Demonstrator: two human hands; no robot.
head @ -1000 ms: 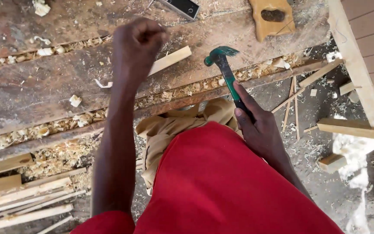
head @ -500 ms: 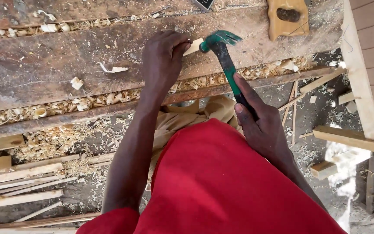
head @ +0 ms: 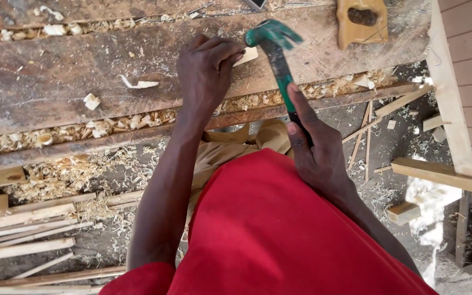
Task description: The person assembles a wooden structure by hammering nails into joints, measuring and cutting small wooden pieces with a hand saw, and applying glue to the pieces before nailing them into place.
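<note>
R hand [head: 315,155] grips green hammer [head: 277,60] by handle, long axis near-vertical, head pointing away over worktop [head: 55,71]; L hand [head: 206,74] pinches small wood piece [head: 247,55] flat.

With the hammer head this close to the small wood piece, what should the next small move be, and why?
Probably a short, controlled tap down. The right hand grips the green hammer by its handle, head poised just beside the pale wood strip that the left hand pins to the workbench plank. The fingers sit close, so a light strike seems safest.
</note>
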